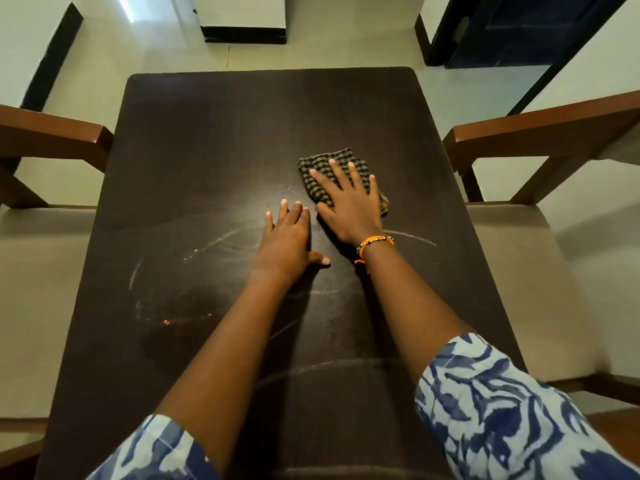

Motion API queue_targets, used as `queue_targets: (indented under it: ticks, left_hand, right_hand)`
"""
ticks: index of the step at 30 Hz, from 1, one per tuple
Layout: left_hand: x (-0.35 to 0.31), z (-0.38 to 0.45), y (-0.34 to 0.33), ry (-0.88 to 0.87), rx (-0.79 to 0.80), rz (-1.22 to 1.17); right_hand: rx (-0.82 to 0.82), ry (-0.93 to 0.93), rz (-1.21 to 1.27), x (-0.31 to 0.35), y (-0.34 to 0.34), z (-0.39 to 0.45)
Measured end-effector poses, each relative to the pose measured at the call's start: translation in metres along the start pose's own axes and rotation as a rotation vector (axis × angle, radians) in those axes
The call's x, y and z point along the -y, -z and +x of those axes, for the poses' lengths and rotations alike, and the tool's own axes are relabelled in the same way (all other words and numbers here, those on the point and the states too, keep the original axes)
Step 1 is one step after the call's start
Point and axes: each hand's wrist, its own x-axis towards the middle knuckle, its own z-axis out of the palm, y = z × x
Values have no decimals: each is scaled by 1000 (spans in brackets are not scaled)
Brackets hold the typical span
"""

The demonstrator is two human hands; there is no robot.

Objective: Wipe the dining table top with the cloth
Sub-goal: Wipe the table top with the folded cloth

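Domestic dining area seen from above. A dark brown rectangular dining surface [214, 161] with rounded corners occupies the centre, marked by pale dried rings and smears [166, 271]. Wooden chairs with cushioned beige seats stand along both long sides: one at the left [45, 258] and one at the right [519, 251]. The floor [114, 74] is pale glossy tile, edged by white walls with black skirting [52, 57]. A dark blue door [519, 29] stands at upper right.
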Motion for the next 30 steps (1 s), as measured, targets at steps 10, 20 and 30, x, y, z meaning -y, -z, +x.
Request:
queue_targets:
  ticks: [10, 20, 30]
  left_hand:
    - [-62, 12, -13, -90, 98, 90]
    - [-72, 14, -16, -38, 102, 210]
    - [-73, 16, -18, -27, 89, 173]
  right_hand:
    - [-61, -333, 18, -119, 30, -6]
    - [-44, -381, 76, -129, 40, -39]
    - [-59, -393, 33, -109, 24, -148]
